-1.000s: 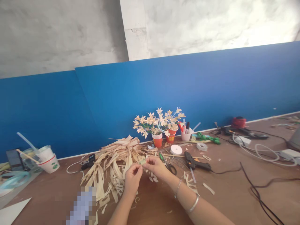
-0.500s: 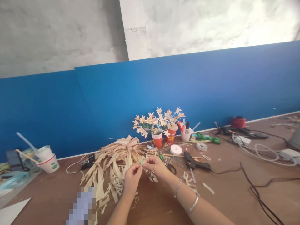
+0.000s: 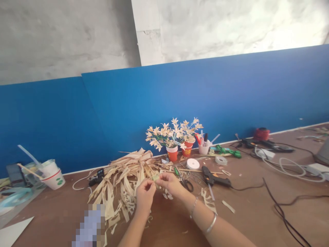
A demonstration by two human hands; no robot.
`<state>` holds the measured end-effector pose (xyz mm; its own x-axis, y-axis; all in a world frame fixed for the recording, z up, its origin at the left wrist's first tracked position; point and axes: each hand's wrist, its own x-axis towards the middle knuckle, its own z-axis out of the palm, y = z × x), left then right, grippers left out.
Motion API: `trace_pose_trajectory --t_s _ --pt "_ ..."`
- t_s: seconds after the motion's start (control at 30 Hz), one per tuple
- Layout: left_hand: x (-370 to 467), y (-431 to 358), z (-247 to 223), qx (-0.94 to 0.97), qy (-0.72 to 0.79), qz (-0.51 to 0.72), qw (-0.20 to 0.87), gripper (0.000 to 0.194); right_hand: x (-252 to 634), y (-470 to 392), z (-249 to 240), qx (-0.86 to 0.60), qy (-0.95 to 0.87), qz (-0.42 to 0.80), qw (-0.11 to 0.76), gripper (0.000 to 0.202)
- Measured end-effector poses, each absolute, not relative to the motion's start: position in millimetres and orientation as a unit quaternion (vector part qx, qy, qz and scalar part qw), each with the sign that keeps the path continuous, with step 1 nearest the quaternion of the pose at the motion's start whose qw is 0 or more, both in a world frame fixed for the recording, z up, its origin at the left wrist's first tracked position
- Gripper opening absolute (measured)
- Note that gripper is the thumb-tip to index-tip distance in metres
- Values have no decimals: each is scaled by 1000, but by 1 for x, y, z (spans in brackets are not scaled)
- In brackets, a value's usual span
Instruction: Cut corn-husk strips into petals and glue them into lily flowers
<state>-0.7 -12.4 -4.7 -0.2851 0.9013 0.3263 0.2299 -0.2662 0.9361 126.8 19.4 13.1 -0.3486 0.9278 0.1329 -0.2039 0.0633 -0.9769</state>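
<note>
My left hand (image 3: pixel 145 195) and my right hand (image 3: pixel 169 183) meet over the table's middle, fingers pinched around a small pale green piece (image 3: pixel 155 177). Its exact shape is too small to tell. Dry tan husks (image 3: pixel 128 168) spread beside and behind my left hand. Small pale petal-like bits (image 3: pixel 167 196) lie under my right hand, partly hidden by it. Scissors (image 3: pixel 188 185) with dark handles rest just right of my right hand. Pale star-shaped flowers (image 3: pixel 174 132) stand behind in red cups (image 3: pixel 172 155).
On the brown table (image 3: pixel 246 219), a black glue gun (image 3: pixel 216 179), a white roll (image 3: pixel 193 164), a clear tape roll (image 3: pixel 221 160) and a pen cup (image 3: pixel 203 149) sit to the right, with cables (image 3: pixel 282 212) beyond. A white cup (image 3: pixel 53 179) stands left, before a blue partition (image 3: pixel 115 116).
My hands have barely shifted; the right forearm has moved slightly left. Both hands still pinch the pale green piece.
</note>
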Motion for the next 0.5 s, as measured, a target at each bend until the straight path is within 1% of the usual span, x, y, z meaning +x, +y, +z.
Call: trace_pose_trajectory --t_s 0.1,0.17,0.23,0.3,0.4,0.5 --pt "-12 -10 -1 440 580 619 294 10 137 26 18 -325 -500 611 521 36" --pt "-27 -7 4 349 590 663 302 10 150 35 22 -335 -457 602 562 35" --pt "-44 -3 9 255 530 743 321 12 165 45 23 -357 -406 569 620 36" --pt "-56 0 12 178 457 802 341 13 174 52 23 -370 -386 544 647 37" --pt "-60 0 15 167 421 815 361 16 172 54 19 -390 -391 528 645 34" --pt "-49 -6 18 244 397 791 396 21 153 42 16 -396 -440 537 601 25"
